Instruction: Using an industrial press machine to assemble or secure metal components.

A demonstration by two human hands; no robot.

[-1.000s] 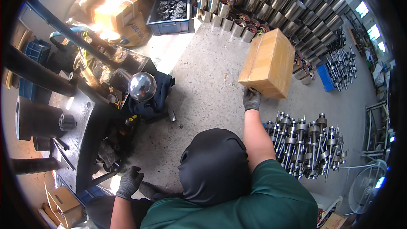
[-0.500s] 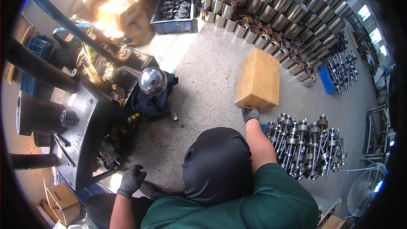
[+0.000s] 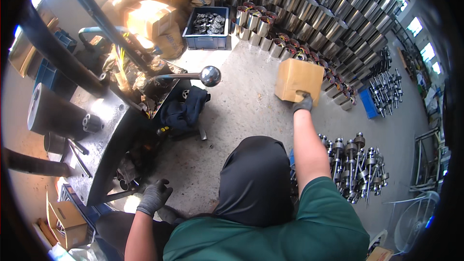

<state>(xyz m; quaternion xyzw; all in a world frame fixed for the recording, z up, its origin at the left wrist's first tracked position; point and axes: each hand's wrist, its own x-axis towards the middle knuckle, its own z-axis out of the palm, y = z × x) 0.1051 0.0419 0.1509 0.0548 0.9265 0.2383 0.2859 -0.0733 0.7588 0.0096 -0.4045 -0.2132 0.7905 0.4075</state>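
My right hand (image 3: 303, 102), in a grey glove, reaches forward with its fingers hooked into the cut-out handhold of a brown cardboard box (image 3: 298, 75). The box is in front of the stacked metal cylinders, its handhold side facing me. Whether its base rests fully on the floor I cannot tell. My left hand (image 3: 154, 197), also gloved, is held low at the left above my dark-trousered leg. Its fingers are loosely bent and apart, and nothing shows in them. The machine's black metal table edge is the nearest thing to it.
Many shiny cylinders (image 3: 309, 7) with wires inside are stacked at the back. Metal shafts (image 3: 357, 166) stand bunched at my right. A lever with a ball knob (image 3: 210, 76) juts from the machine (image 3: 107, 135) on the left. A blue crate (image 3: 207, 42) of metal parts stands behind.
My right arm has stretched farther forward, and the cardboard box has moved away from me and turned, so its handhold side now shows. My left hand stays about where it was. The view has shifted slightly.
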